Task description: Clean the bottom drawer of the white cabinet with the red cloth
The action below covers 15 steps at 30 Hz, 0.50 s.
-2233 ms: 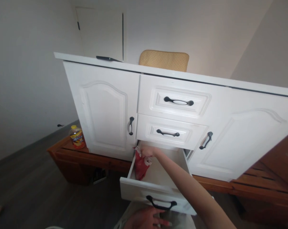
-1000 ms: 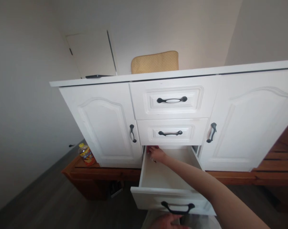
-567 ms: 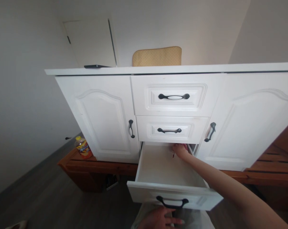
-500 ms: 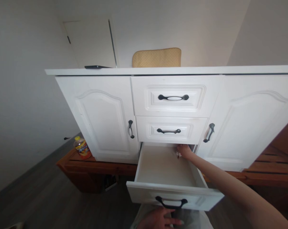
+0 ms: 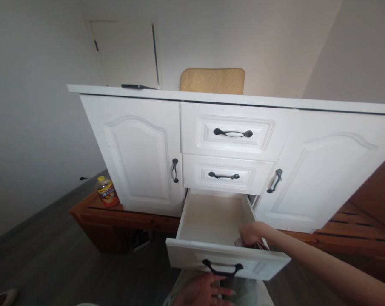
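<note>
The lowest drawer [image 5: 208,216] of a white cabinet is pulled out, and its pale bottom shows. My right hand [image 5: 252,234] reaches into it at the front right, fingers closed on a small crumpled cloth [image 5: 240,243], light with darker parts. The drawer front hides some of the cloth. Below the drawer's black handle [image 5: 222,268] is my left hand [image 5: 205,291], its fingers spread and holding nothing. Its upper edge is close to the handle; whether they touch I cannot tell.
Two shut drawers [image 5: 232,132] sit above, with cabinet doors [image 5: 141,165] on both sides. A yellow-capped bottle [image 5: 107,192] stands on the brown wooden bench [image 5: 135,220] at left. A dark flat object [image 5: 136,86] lies on the cabinet top; a tan chair back [image 5: 213,80] rises behind.
My right hand has come from the drawer's back right corner to its front right, with the cloth in it. My left hand stays below the handle. The view has tilted slightly.
</note>
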{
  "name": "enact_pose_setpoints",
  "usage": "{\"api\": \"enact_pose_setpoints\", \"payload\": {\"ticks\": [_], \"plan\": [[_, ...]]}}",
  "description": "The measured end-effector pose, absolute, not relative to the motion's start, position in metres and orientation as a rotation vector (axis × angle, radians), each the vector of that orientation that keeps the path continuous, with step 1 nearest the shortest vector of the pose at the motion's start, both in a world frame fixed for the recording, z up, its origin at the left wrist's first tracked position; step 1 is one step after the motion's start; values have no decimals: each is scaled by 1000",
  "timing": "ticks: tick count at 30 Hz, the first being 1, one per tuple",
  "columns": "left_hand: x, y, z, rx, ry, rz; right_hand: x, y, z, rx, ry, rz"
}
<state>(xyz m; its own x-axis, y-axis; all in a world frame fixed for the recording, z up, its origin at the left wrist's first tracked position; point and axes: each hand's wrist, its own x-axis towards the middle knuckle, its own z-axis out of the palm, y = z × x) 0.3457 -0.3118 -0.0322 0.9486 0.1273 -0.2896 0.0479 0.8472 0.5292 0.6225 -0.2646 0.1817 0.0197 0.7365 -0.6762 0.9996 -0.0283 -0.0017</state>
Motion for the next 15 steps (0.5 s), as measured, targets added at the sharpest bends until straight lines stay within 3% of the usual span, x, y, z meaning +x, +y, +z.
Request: {"api": "enact_pose_setpoints", "payload": {"ticks": [8, 11, 13, 15], "plan": [[344, -318, -47, 705, 291, 222, 653, -304, 244, 2003, 1950, -861], [355, -326, -42, 730, 455, 400, 690, -363, 252, 2356, 2050, -875], [367, -332, -31, 733, 627, 497, 710, -416, 242, 2857, 2001, -867], [377, -335, -15, 765, 786, 542, 719, -468, 224, 2994, 1853, -813]]}}
